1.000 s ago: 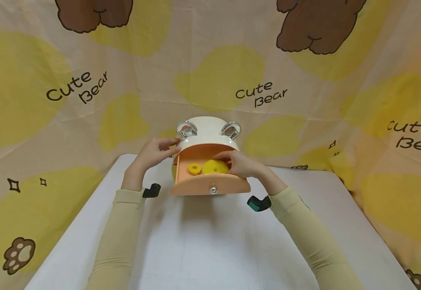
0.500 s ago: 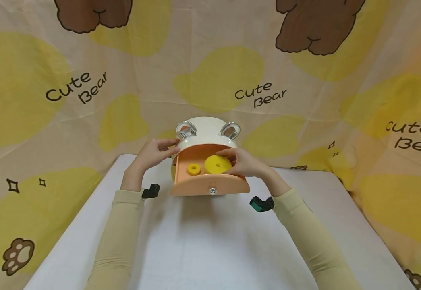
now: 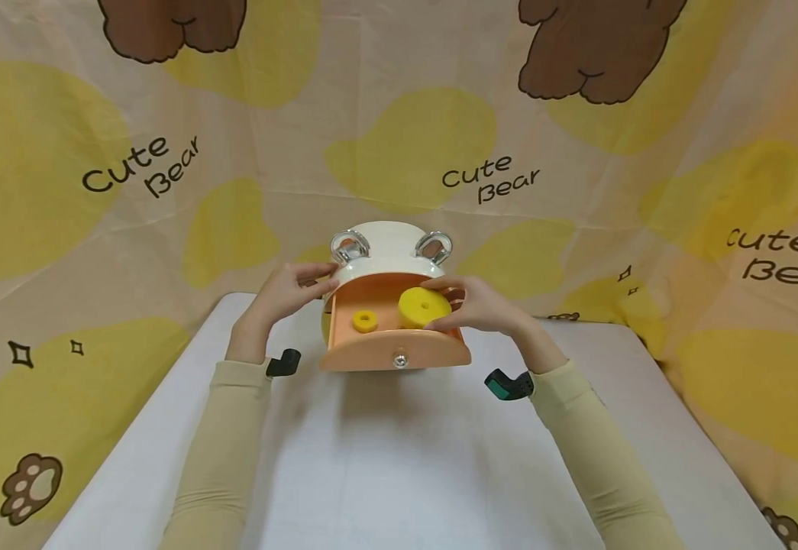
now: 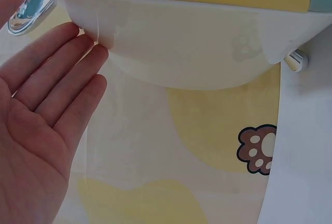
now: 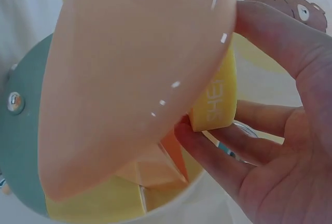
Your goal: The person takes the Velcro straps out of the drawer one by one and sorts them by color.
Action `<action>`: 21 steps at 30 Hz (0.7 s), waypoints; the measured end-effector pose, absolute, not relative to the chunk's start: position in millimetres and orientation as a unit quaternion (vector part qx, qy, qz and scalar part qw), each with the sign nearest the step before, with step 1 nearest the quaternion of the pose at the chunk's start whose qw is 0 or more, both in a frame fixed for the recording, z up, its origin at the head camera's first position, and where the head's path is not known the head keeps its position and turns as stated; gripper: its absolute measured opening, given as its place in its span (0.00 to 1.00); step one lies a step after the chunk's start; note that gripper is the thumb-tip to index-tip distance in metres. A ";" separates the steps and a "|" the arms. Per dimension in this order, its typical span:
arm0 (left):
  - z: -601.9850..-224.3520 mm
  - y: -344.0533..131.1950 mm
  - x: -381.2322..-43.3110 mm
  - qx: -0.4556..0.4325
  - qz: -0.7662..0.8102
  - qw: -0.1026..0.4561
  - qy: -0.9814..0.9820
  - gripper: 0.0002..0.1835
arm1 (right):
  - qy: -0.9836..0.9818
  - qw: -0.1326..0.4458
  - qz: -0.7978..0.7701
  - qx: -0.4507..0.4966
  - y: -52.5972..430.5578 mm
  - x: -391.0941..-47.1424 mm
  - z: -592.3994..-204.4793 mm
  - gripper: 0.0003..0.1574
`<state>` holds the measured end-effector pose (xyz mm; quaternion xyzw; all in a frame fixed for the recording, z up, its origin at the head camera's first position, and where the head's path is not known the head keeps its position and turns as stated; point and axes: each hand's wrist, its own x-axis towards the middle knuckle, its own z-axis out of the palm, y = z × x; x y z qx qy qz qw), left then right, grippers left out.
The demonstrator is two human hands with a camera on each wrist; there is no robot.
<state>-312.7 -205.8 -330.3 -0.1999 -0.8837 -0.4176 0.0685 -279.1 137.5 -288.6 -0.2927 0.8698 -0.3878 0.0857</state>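
My right hand (image 3: 484, 305) pinches a thick yellow disc (image 3: 414, 308) with a small hole in its middle, at the right side of an open peach drawer (image 3: 364, 353). In the right wrist view, white lettering shows on the edge of the disc (image 5: 215, 99). A small yellow ring (image 3: 357, 324) lies in the drawer's left part. The drawer juts out of a rounded white case (image 3: 392, 248). My left hand (image 3: 282, 296) has its fingers nearly straight at the left side of the case; in the left wrist view the fingertips (image 4: 98, 53) reach its white wall.
Two shiny silver loops (image 3: 350, 246) stand on top of the case like ears. A round silver knob (image 3: 401, 360) is on the drawer front. The case stands on a white table (image 3: 399, 473) before a patterned bear cloth (image 3: 405, 145). A green lower drawer front (image 5: 23, 125) shows below.
My right hand has shifted right with the yellow disc, which has tilted up and moved away from the small ring. My left hand keeps its place at the case.
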 end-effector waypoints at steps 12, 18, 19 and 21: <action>-333.0 -205.1 -313.7 -0.191 -0.434 0.064 -0.878 0.29 | 0.862 0.075 -0.420 -0.275 162.7 -272.9 -283.5 0.44; -332.2 -204.9 -315.3 -0.196 -0.430 0.071 -0.878 0.29 | 0.863 0.060 -0.424 -0.267 180.5 -270.3 -282.9 0.43; -332.2 -205.1 -315.5 -0.199 -0.429 0.072 -0.878 0.29 | 0.864 0.060 -0.426 -0.263 183.5 -269.9 -282.8 0.43; -332.4 -205.7 -315.9 -0.201 -0.427 0.071 -0.879 0.29 | 0.866 0.061 -0.428 -0.253 189.3 -269.0 -282.3 0.44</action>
